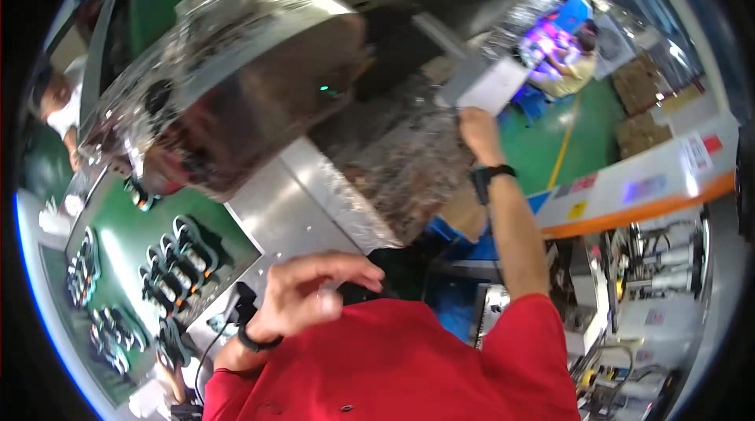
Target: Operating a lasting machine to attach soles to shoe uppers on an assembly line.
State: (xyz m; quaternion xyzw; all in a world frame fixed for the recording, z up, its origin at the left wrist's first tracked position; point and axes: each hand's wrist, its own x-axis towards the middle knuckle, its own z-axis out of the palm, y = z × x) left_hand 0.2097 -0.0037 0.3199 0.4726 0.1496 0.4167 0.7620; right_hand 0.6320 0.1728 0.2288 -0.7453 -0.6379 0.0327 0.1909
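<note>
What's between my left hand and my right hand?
In the head view, a mottled brown surface with a shiny edge lies between your left hand and right hand.

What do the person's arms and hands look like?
The left hand and right hand are bare. A slim dark wristband is worn on the left, a chunkier black watch-like band on the right. The plain red sleeves are short.

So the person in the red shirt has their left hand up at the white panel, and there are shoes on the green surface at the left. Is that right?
Not quite: in the head view, it's the right hand that is up at the white panel. The rest stands.
</note>
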